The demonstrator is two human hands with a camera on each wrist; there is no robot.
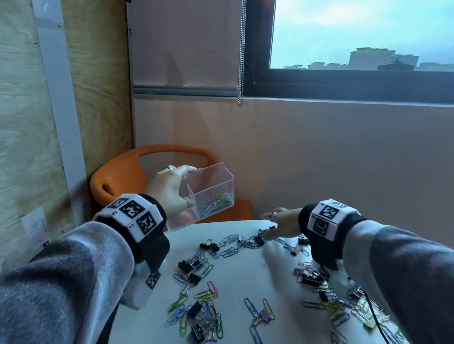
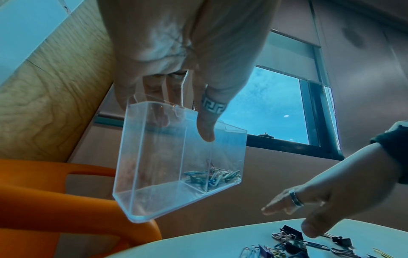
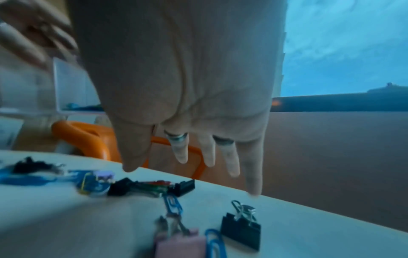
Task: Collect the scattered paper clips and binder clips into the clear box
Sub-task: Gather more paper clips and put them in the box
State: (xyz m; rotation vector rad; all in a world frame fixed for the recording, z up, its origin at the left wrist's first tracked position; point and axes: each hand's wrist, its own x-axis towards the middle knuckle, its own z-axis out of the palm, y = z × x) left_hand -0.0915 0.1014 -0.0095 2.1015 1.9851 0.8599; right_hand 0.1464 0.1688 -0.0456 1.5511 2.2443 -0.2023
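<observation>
White tabletop (image 1: pixel 278 294) by a window wall. We note the clear box (image 1: pixel 208 194) held off the tabletop beyond its far-left edge, the left hand (image 1: pixel 169 190) clamped on its rim, some paper clips (image 1: pixel 215 203) in its right compartment. Scattered paper clips and binder clips (image 1: pixel 201 318) cover the tabletop. The right hand (image 1: pixel 279 222) hovers, fingers spread, over the far edge. An orange chair (image 1: pixel 123 176) stands behind.
</observation>
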